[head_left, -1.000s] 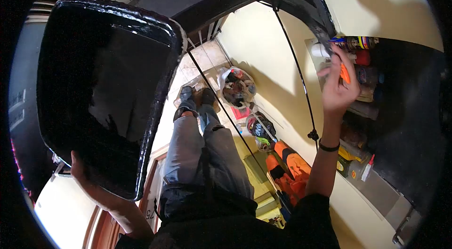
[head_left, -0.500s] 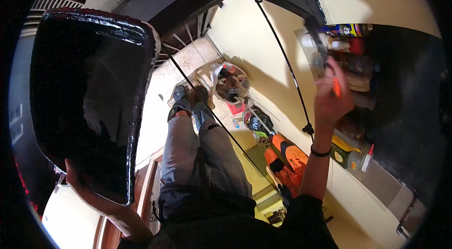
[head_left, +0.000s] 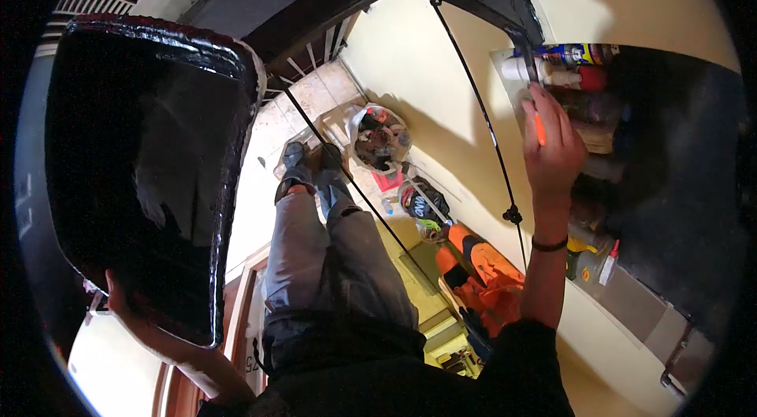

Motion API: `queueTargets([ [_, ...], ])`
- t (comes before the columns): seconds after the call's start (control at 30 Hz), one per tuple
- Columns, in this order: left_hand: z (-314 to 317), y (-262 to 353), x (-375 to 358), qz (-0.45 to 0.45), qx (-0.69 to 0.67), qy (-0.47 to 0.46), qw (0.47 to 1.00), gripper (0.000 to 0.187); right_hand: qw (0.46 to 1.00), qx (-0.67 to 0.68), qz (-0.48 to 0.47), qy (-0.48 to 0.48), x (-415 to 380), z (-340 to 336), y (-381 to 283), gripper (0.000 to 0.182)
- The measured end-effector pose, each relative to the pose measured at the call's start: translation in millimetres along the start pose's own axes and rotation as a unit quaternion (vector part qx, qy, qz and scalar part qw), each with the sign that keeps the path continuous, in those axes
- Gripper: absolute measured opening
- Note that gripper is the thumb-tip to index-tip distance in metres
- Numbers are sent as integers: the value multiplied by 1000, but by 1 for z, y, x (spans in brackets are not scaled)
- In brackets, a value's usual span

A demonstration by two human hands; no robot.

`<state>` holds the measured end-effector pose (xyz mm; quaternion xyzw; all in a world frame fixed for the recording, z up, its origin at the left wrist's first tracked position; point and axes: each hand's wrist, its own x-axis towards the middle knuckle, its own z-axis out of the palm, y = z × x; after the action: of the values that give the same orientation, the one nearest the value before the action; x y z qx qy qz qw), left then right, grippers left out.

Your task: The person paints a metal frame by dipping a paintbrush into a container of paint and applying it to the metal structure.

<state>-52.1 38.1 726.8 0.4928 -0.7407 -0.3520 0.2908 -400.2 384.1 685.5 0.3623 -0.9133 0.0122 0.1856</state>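
Note:
My left hand point(head_left: 138, 322) grips the lower edge of a large, deep tray point(head_left: 150, 164) coated in glossy black, with a wet-looking rim. Its fingers are partly hidden behind the tray. In my right hand point(head_left: 556, 141) is a paintbrush with an orange handle point(head_left: 540, 129), held upright in closed fingers. Dark bristles point(head_left: 528, 58) at its top meet the end of a black beam frame point(head_left: 509, 18), as far as I can see. The frame's surface is shiny and black.
Black cords point(head_left: 481, 109) hang from the frame across my view. A shelf on the right holds several bottles and cans point(head_left: 579, 54). Below are a bag of rubbish point(head_left: 382, 137), a dark bag point(head_left: 426, 200) and orange cloth point(head_left: 493, 275). My feet point(head_left: 307, 157) stand on a raised support.
My right hand has moved slightly up and left, bringing the paintbrush against the frame's end. The brush was blurred by motion before. The tray has barely shifted.

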Motion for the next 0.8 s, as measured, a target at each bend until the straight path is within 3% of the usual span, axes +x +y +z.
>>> queueTargets([
  [0.03, -1, -2, 0, -47, -43, 14, 998, 65, 1000, -4, -1, -4, -3, -3, 1, 30],
  [0.07, -9, -8, 0, 42, 65, -7, 997, 59, 1000, -5, -5, -6, -4, -4, 0, 30],
  [0.13, -11, -11, -2, 130, 169, -32, 977, 54, 998, 36, -50, 25, 0, -10, -13, 30],
  [0.27, -4, -1, -4, -22, -10, 10, 1000, 50, 996, 39, -70, 43, 12, -2, -12, 30],
  [0.33, -4, -1, -3, -65, -56, 29, 996, 50, 995, 65, -58, 46, 4, 2, 6, 29],
  [0.43, 0, 7, -4, -88, -21, 48, 995, 50, 998, 35, -6, 57, -8, -9, -2, 27],
  [0.47, 9, 18, -1, -145, -85, 80, 983, 53, 998, 32, -1, 55, -3, -10, -14, 27],
  [0.53, 8, 14, -1, -196, -148, 106, 964, 56, 993, 71, -66, 74, 10, -3, -28, 24],
  [0.57, -6, -8, -4, -57, -43, 28, 997, 61, 994, 71, -39, 69, 12, -1, -26, 22],
  [0.63, -13, -18, -5, 84, 62, -45, 993, 66, 995, 68, 14, 69, -1, 3, -7, 22],
  [0.7, -11, -17, -6, 52, 39, -39, 997, 74, 988, 65, 129, 61, -15, -3, -8, 23],
  [0.73, -11, -18, -8, 41, 31, -39, 998, 76, 988, 62, 131, 60, -17, -4, -16, 23],
  [0.8, -17, -26, -6, 109, 21, -48, 993, 74, 963, 107, 221, 106, -18, -2, -41, 22],
])
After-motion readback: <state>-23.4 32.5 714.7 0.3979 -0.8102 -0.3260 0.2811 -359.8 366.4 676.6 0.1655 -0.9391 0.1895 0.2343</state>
